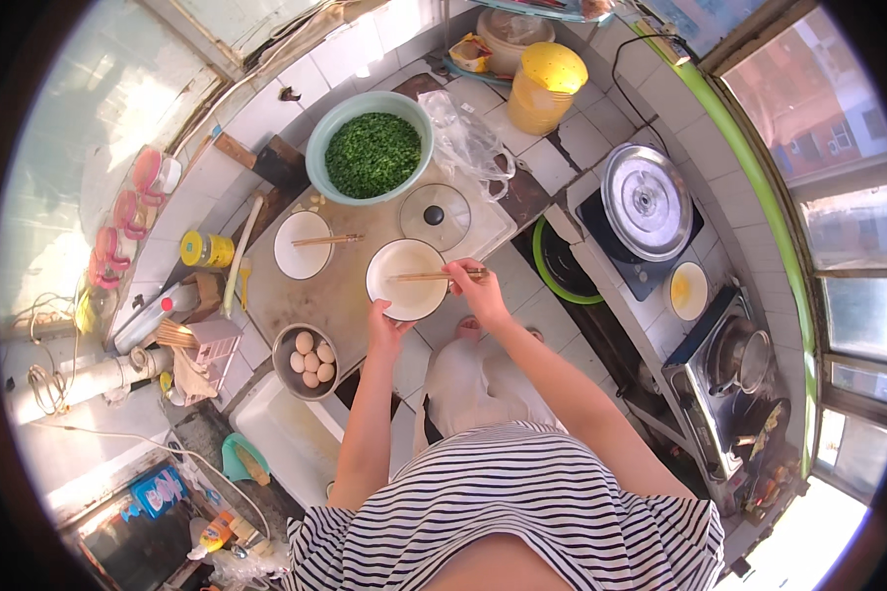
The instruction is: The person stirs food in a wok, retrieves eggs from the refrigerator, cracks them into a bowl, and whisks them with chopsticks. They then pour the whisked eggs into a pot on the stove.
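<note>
My left hand (390,325) grips the near rim of a white bowl (420,295), which holds something pale. My right hand (476,284) holds wooden chopsticks (432,277), their tips down inside that bowl. To its left, another white bowl (303,255) has a pair of chopsticks (329,240) lying across its rim. A metal bowl of several eggs (312,360) stands at the near left. Behind, a pale green basin (318,159) holds chopped green leaves (373,155). A glass lid (443,199) with a black knob lies beside the bowl I hold.
A clear plastic bag (462,133) lies beside the basin. On the right counter are a metal lid (644,199), a bowl with yellow residue (687,290) and a gas stove (684,391). A white sink (281,425) sits at the near left, below the worktop (266,303).
</note>
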Demonstrator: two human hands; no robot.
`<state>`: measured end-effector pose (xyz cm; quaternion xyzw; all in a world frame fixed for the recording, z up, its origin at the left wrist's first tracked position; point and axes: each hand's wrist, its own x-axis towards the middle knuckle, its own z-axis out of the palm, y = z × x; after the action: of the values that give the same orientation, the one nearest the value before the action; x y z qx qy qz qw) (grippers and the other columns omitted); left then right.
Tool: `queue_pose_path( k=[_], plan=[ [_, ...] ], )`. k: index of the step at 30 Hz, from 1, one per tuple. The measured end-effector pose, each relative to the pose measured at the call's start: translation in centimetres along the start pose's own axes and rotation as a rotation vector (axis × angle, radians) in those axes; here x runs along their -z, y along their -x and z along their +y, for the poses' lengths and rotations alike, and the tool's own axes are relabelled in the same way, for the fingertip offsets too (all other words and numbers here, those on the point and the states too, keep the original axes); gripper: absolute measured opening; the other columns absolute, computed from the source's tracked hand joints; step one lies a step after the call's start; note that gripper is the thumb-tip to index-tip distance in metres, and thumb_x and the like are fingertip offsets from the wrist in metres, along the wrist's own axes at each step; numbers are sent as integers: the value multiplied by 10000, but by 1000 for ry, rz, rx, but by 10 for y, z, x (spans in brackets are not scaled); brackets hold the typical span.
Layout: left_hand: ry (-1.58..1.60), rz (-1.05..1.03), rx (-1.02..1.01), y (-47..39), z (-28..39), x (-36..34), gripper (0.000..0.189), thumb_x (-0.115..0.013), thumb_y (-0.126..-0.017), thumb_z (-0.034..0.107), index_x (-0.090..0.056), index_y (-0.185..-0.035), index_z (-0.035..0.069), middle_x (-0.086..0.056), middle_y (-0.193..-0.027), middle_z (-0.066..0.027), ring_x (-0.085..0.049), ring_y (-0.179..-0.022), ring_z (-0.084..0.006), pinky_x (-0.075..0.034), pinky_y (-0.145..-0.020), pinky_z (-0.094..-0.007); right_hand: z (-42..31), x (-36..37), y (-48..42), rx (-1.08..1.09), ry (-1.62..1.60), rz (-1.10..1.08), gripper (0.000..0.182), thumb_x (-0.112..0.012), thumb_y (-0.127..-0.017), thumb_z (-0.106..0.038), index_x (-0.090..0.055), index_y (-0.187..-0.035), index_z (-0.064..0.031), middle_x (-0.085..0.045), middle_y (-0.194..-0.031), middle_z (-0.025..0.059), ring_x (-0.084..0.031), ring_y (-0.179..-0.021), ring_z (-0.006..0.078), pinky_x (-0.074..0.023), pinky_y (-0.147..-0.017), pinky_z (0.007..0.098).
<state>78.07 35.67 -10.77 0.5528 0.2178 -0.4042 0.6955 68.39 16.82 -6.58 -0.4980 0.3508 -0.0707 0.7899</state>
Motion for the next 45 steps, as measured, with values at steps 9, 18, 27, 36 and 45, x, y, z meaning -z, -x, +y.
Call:
queue_pose_path(
  k=[9,18,27,36,45],
  plan=[
    [-180,-481,-92,42,-15,-144,622,-509,-865,306,-321,-1419,94,-454,-1397,-126,-479,-1289,-280,-429,-1028,-444,-124,83,131,527,362,178,154,-607,-950,-112,-675,-1078,-58,-599,-1039,71,-619,-905,162,-499,-818,299],
    [-416,-783,48,149,-92,-327,573,-475,-931,426,-473,-1348,32,-576,-1294,-106,-552,-1211,-223,-436,-1010,-377,-149,210,286,796,443,676,159,-625,-917,-45,-675,-1067,-53,-623,-933,58,-585,-785,139,-484,-683,267],
    [-488,-1064,171,252,-225,-461,556,-452,-932,402,-441,-1374,64,-544,-1328,-102,-524,-1245,-216,-440,-1020,-393,-147,367,437,663,535,986,99,-622,-919,-54,-645,-1007,-15,-648,-913,103,-618,-685,189,-488,-630,279],
    [-748,-1022,-63,289,-326,-556,660,-530,-895,436,-294,-1429,128,-473,-1282,-100,-505,-1134,-193,-441,-929,-369,-127,506,485,598,-54,869,175,-578,-982,-147,-672,-1004,-1,-622,-898,13,-559,-733,72,-472,-661,220],
    [-989,-1019,-450,270,-376,-605,625,-576,-910,389,-374,-1402,60,-545,-1118,-101,-530,-913,-151,-455,-800,-301,-101,570,504,824,-153,1156,245,-558,-997,-179,-686,-946,23,-633,-829,16,-561,-681,73,-459,-631,216]
  ],
)
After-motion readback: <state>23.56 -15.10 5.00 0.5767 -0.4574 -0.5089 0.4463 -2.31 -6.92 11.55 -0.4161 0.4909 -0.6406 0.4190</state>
